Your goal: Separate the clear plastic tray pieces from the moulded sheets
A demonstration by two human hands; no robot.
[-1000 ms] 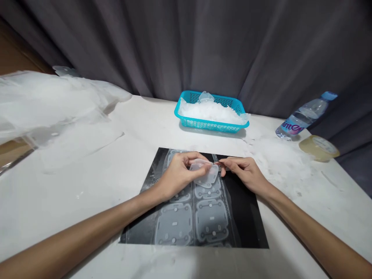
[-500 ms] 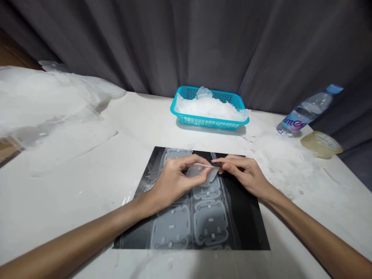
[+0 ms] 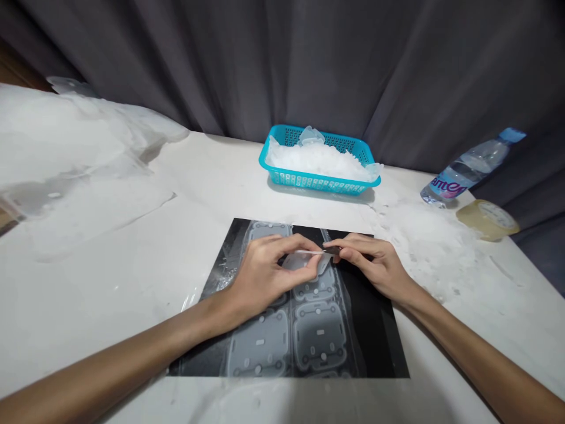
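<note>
My left hand (image 3: pixel 265 274) is closed on a small translucent plastic piece (image 3: pixel 304 260), pinching it between thumb and fingers just above a black mat (image 3: pixel 375 330). My right hand (image 3: pixel 375 265) is closed too, its fingertips pinched on a small dark tool (image 3: pixel 331 251) that meets the right edge of the piece. Under both hands lies a clear sheet of moulded plastic pieces (image 3: pixel 291 335) in two rows on the mat.
A teal basket (image 3: pixel 318 179) heaped with translucent pieces stands behind the mat. Loose white scraps (image 3: pixel 424 241) are spread at the right, with a water bottle (image 3: pixel 472 168) and a tape roll (image 3: pixel 485 219) beyond. Crumpled clear plastic sheeting (image 3: pixel 66 153) covers the left. A dark curtain hangs behind.
The held piece has been turned from tilted face-up to nearly edge-on. Both hands have stayed in almost the same place; the view has shifted slightly.
</note>
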